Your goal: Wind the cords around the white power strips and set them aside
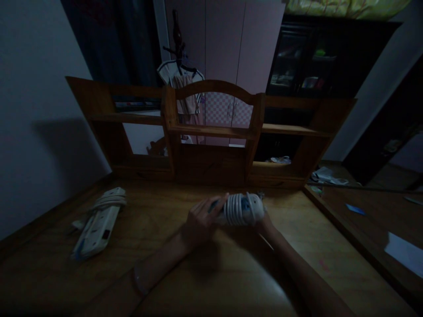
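Both my hands hold a white power strip (243, 209) with its white cable wound around it in several turns, just above the wooden desk (211, 273). My left hand (201, 220) grips its left end, fingers closed over it. My right hand (264, 222) is mostly hidden behind the strip's right end and holds it from below. A thin pale line (266, 242) runs down from the strip beside my right wrist; I cannot make out what it is.
A second white power strip (97, 224) with a coiled cable lies at the desk's left. A wooden shelf unit (211, 132) stands along the back edge. At the right, a lower dark surface carries papers (405, 254). The room is dim.
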Tool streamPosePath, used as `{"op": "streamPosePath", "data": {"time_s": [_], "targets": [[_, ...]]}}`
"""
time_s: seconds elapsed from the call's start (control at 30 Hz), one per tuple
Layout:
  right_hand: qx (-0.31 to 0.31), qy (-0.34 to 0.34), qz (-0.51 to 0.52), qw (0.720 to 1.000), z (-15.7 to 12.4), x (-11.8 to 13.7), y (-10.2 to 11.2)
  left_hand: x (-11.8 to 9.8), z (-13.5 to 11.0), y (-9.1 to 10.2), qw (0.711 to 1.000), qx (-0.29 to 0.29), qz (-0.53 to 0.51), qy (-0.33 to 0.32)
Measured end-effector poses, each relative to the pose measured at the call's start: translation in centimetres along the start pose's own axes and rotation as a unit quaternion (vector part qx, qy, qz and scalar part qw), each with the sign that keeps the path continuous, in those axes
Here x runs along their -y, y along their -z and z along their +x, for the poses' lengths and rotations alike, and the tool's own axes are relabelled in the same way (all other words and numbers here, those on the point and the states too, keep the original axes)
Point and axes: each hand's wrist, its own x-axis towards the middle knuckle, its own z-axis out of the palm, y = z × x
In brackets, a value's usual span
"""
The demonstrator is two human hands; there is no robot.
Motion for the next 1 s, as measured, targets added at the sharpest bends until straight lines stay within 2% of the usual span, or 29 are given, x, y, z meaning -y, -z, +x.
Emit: {"op": "streamPosePath", "data": {"time_s": [0.07, 0.2, 0.33, 0.47, 0.57, 0.7, 0.8, 1.0], "targets": [[-0.007, 0.028, -0.029, 0.999, -0.2, 0.6, -0.2, 0.4, 0.4, -0.1, 0.993, -0.034, -0.033, 0.109], [0.032, 0.09, -0.169, 0.981, -0.6, 2.3, -0.6, 2.3, 0.8, -0.4, 0.949, -0.095, -0.06, 0.295], [0.073, 0.101, -0.275, 0.953, -0.8, 2.7, -0.8, 5.6, 0.4, -0.8, 0.915, -0.107, -0.081, 0.381], [0.079, 0.127, -0.34, 0.929, -1.0, 3.5, -0.7, 7.8, -0.1, -1.0, 0.894, -0.058, -0.092, 0.434], [0.078, 0.172, -0.358, 0.915, -1.3, 4.6, -0.4, 7.7, 0.0, -0.8, 0.908, -0.014, -0.03, 0.417], [0.046, 0.251, -0.361, 0.897, -1.8, 5.6, 0.2, 5.8, 0.2, -0.4, 0.927, 0.042, 0.121, 0.352], [0.006, 0.301, -0.369, 0.879, -2.1, 5.7, 0.5, 4.1, 0.3, -0.2, 0.933, 0.095, 0.2, 0.285], [-0.04, 0.358, -0.345, 0.867, -1.9, 5.2, 1.4, 2.6, 0.3, -0.3, 0.946, 0.207, 0.227, 0.106]]}}
